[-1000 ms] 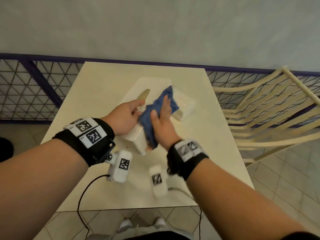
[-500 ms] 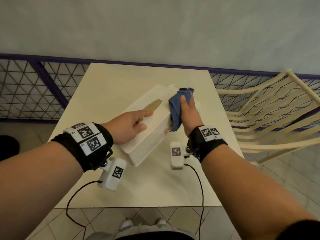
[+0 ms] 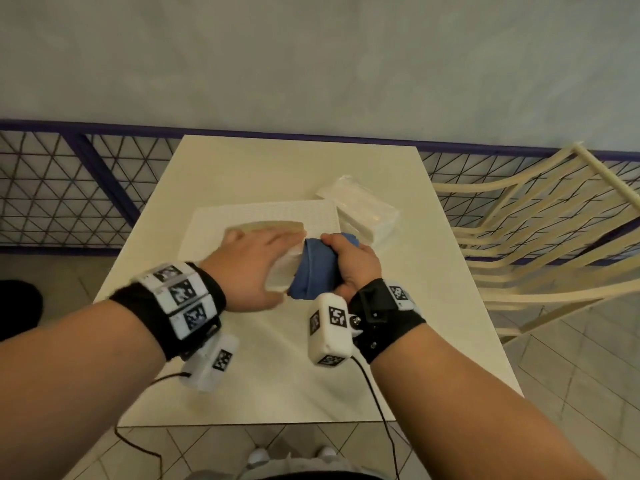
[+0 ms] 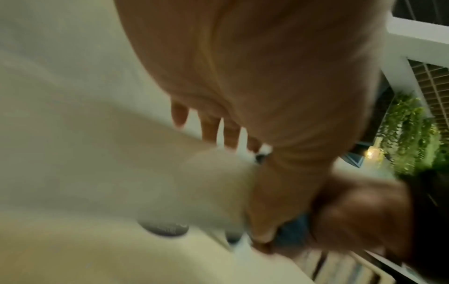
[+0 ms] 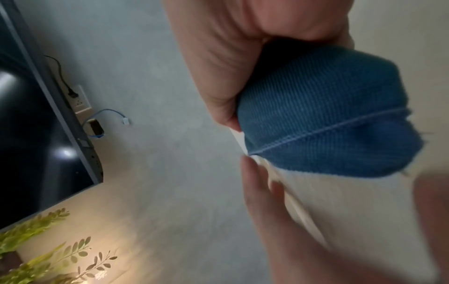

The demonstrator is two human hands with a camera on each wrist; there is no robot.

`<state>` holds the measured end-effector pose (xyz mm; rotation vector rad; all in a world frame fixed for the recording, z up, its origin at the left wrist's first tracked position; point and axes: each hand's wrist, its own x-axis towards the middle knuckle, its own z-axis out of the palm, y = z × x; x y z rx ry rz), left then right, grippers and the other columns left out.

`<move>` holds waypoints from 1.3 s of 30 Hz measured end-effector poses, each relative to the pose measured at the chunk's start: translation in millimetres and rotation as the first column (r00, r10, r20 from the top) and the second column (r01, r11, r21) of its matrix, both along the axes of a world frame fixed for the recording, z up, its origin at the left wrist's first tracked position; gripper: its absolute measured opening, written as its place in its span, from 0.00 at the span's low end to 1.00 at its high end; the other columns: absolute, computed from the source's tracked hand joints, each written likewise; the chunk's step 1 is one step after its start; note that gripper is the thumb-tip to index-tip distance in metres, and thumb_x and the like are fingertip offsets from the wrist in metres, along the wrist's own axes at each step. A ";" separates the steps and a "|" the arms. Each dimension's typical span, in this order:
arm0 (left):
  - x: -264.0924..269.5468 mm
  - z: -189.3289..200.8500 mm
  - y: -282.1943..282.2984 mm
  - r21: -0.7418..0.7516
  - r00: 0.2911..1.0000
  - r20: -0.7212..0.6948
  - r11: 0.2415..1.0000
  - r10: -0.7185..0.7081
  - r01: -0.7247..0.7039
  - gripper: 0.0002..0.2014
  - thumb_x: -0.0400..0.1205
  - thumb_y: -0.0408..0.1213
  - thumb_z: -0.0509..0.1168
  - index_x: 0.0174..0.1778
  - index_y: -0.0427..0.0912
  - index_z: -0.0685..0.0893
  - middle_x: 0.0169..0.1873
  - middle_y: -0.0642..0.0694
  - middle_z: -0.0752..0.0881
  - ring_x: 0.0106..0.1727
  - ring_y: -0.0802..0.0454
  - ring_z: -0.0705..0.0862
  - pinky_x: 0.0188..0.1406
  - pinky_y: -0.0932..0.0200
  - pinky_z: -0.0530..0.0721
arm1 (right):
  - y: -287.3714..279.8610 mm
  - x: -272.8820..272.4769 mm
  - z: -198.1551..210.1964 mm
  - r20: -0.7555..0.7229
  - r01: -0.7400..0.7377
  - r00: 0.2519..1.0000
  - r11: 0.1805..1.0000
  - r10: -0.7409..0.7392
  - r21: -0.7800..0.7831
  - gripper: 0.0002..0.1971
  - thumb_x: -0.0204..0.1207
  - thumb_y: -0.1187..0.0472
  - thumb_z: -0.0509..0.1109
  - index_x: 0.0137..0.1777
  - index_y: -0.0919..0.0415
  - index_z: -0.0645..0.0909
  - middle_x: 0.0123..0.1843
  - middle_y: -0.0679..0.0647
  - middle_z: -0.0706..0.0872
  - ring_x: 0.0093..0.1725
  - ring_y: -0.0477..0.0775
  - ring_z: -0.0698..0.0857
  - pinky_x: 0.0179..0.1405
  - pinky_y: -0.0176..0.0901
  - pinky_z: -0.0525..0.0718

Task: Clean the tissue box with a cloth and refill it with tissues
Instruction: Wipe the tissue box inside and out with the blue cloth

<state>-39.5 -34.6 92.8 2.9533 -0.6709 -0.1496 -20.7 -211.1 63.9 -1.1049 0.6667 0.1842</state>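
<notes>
Head: box [image 3: 263,216] lies mid-table [image 3: 284,161]; left hand [image 3: 251,268] flat on its top, fingers straight; right hand [image 3: 353,261] fisted round blue cloth [image 3: 313,268] against the box's near side; tissue pack [image 3: 360,209] beside the box, toward the right edge.
Left wrist: blurred; fingers [image 4: 209,126] extended over box [image 4: 121,153].
Right wrist: fist [image 5: 243,48] clamps cloth [image 5: 328,115] on box [image 5: 352,211].

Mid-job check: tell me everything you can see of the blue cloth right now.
The blue ribbed fabric cloth is bunched into a rounded wad in the grip of the right hand, whose fingers curl round it. A lighter stitched seam crosses it, and its edge is slightly frayed. It presses against the near right end of the white textured tissue box, beside the left hand that steadies the box on the cream table. It looks soft; wetness cannot be told.
</notes>
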 end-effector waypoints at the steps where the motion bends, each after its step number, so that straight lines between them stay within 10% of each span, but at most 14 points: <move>1: -3.5 -8.2 -8.0 0.037 0.998 0.064 0.999 0.010 -0.012 0.51 0.66 0.56 0.70 0.82 0.58 0.48 0.79 0.54 0.63 0.77 0.50 0.64 0.68 0.45 0.61 | 7.0 -1.3 1.6 0.006 0.011 1.000 1.000 -0.011 0.007 0.29 0.57 0.59 0.84 0.59 0.61 0.80 0.52 0.63 0.90 0.48 0.63 0.90 0.51 0.63 0.89; 8: 0.4 -24.3 -17.3 -0.174 0.871 0.470 0.982 0.143 -0.067 0.44 0.67 0.46 0.71 0.79 0.42 0.60 0.59 0.42 0.83 0.62 0.44 0.73 0.54 0.47 0.65 | 16.3 -16.1 15.3 0.155 -0.025 0.988 0.999 0.018 0.043 0.14 0.70 0.55 0.78 0.53 0.56 0.81 0.50 0.57 0.91 0.50 0.57 0.90 0.55 0.56 0.89; 14: 8.3 -5.4 3.8 -0.238 0.913 0.360 0.965 0.191 -0.108 0.47 0.62 0.39 0.73 0.78 0.53 0.61 0.65 0.45 0.78 0.66 0.42 0.72 0.70 0.37 0.63 | -9.4 -12.3 24.5 0.198 0.111 0.977 0.983 -0.080 -0.149 0.20 0.82 0.52 0.65 0.67 0.65 0.77 0.65 0.68 0.84 0.59 0.68 0.86 0.57 0.57 0.84; 21: 8.5 8.6 2.3 -0.487 0.899 0.232 0.845 0.372 -0.224 0.38 0.68 0.31 0.70 0.73 0.58 0.66 0.69 0.54 0.72 0.67 0.49 0.73 0.48 0.51 0.79 | -23.8 -13.9 76.0 0.436 0.119 0.898 0.922 0.059 -0.369 0.20 0.85 0.45 0.56 0.64 0.57 0.79 0.62 0.56 0.85 0.61 0.53 0.83 0.60 0.49 0.83; 23: 10.2 9.9 -6.8 -0.556 0.906 0.215 0.809 0.365 -0.194 0.36 0.68 0.31 0.71 0.72 0.55 0.68 0.68 0.52 0.73 0.65 0.48 0.77 0.49 0.51 0.81 | 0.0 -20.0 78.8 0.472 -0.003 0.820 0.826 0.325 -0.563 0.22 0.85 0.43 0.53 0.70 0.52 0.76 0.72 0.55 0.79 0.71 0.53 0.76 0.71 0.49 0.74; 27: 9.0 12.7 -22.6 -0.686 0.911 0.213 0.718 0.353 -0.118 0.29 0.70 0.35 0.75 0.67 0.45 0.73 0.63 0.45 0.76 0.59 0.49 0.79 0.50 0.56 0.79 | 22.2 -22.0 54.7 0.219 -0.099 0.589 0.338 0.778 -0.936 0.26 0.87 0.48 0.47 0.84 0.41 0.49 0.87 0.44 0.39 0.85 0.50 0.34 0.79 0.59 0.34; 33: 1.9 7.7 -19.6 -0.740 0.913 0.217 0.668 0.347 -0.078 0.35 0.65 0.39 0.81 0.65 0.53 0.71 0.60 0.55 0.73 0.60 0.54 0.78 0.54 0.55 0.81 | 3.6 3.1 46.5 0.292 -0.011 0.786 0.485 0.545 -0.875 0.26 0.88 0.49 0.46 0.85 0.46 0.50 0.88 0.49 0.44 0.86 0.52 0.42 0.82 0.70 0.44; 39: 7.4 17.5 -22.9 -0.745 0.919 0.181 0.659 0.350 -0.104 0.26 0.69 0.46 0.74 0.61 0.50 0.73 0.55 0.54 0.74 0.58 0.50 0.79 0.52 0.52 0.81 | 27.5 -22.8 48.0 0.237 0.014 0.603 0.287 0.762 -0.958 0.28 0.85 0.43 0.52 0.83 0.38 0.50 0.87 0.42 0.42 0.85 0.49 0.36 0.77 0.63 0.29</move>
